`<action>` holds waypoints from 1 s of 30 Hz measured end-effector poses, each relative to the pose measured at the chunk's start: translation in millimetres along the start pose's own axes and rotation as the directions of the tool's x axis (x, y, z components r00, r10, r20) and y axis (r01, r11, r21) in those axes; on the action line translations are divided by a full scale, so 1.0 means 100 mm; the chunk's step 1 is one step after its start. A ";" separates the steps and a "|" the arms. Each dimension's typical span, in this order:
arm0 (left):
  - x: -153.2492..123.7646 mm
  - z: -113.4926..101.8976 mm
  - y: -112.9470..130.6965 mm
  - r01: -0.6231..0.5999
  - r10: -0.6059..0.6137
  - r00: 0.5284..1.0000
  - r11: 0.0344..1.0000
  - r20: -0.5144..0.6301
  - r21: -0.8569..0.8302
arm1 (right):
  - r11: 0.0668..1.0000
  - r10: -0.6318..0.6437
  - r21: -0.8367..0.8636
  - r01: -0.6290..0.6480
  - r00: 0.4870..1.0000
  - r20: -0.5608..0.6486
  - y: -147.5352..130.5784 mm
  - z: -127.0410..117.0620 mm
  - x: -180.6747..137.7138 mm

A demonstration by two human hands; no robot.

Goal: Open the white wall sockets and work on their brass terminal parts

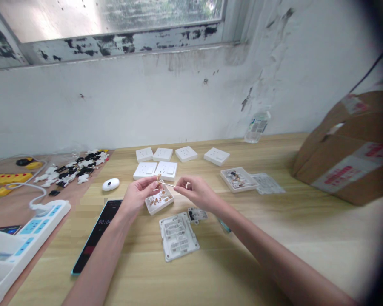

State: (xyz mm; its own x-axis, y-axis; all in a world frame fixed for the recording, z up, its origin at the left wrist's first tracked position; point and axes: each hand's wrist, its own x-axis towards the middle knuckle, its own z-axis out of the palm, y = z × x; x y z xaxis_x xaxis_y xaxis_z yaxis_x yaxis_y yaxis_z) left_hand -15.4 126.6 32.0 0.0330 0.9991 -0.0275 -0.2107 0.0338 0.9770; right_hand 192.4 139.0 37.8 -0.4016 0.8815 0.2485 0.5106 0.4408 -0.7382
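My left hand [140, 193] is closed, pinching a small brass-coloured metal part [158, 177] between thumb and fingers. From the right, my right hand [194, 191] grips a thin metal rod [168, 184] whose far end reaches the brass part; its exact kind is too small to tell. Both hands are above a small white box [160, 208] that holds several brass pieces. Nearer to me lies the open back of a white socket panel [178, 236], its inner slots facing up. Beside it is a small black-and-white insert [198, 214].
Several finished-looking white socket panels [146, 170] sit at the back. A second parts box [238, 179] and a clear plate [268, 183] lie right, near a cardboard box [351, 148] and a bottle [257, 127]. A phone [94, 238] and a power strip [35, 238] are left.
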 end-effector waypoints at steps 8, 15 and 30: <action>0.00 0.00 0.01 0.013 -0.014 1.000 1.000 0.025 0.008 | 0.999 -0.026 0.036 0.025 0.999 0.032 0.00 -0.01 -0.01; -0.01 0.02 0.02 0.018 -0.019 1.000 1.000 0.013 0.009 | 1.000 -0.018 0.015 0.017 0.999 0.040 0.00 0.01 0.00; 0.00 0.01 0.02 -0.030 0.032 0.999 0.995 -0.018 0.100 | 0.996 -0.043 -0.074 0.047 0.997 0.060 0.01 0.01 -0.04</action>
State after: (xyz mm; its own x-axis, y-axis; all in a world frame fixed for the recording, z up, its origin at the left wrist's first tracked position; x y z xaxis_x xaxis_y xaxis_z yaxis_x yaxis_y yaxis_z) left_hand -14.6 126.4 34.4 0.0091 1.0000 -0.0004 -0.1126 0.0014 0.9936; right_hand 193.6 135.8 35.2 -0.4681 0.8500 0.2416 0.5460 0.4931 -0.6773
